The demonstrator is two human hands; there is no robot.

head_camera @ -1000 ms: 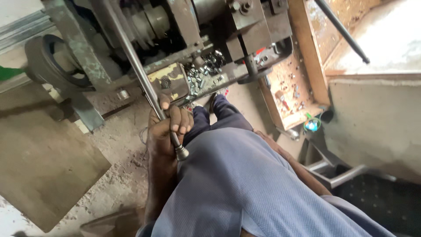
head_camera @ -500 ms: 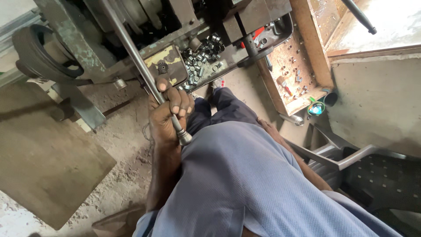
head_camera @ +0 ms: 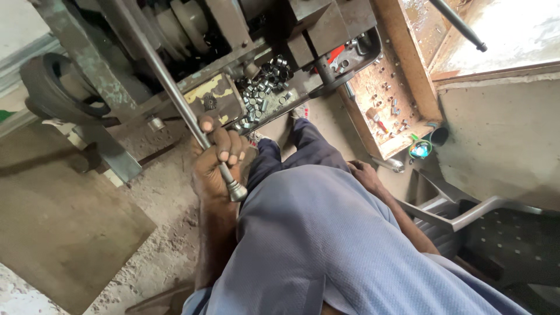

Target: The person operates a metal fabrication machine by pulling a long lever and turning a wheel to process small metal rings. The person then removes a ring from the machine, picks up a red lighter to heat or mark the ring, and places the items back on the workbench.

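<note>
My left hand (head_camera: 217, 153) is shut around a long steel lever (head_camera: 175, 99) that slopes down from a grimy machine (head_camera: 192, 35); the lever's knobbed end (head_camera: 236, 191) sticks out just below my fingers. My right hand (head_camera: 363, 172) rests on my right thigh, fingers curled loosely, holding nothing. A blue shirt (head_camera: 326, 251) fills the lower middle, and my legs in dark trousers (head_camera: 297, 149) reach toward the machine. Several small shiny metal sleeves (head_camera: 265, 90) lie heaped on the machine's bed, just above my left hand.
A rusty tray (head_camera: 382, 102) with scattered small parts leans at the right of the machine. A black belt loop (head_camera: 55, 87) hangs at the left. A grey plastic chair (head_camera: 484, 224) stands at the right. A brown board (head_camera: 52, 216) lies on the dusty concrete floor.
The view has shifted slightly, so the machine sits higher in the frame. My left hand stays clamped on the lever, which has moved a little. My right hand now shows on my thigh.
</note>
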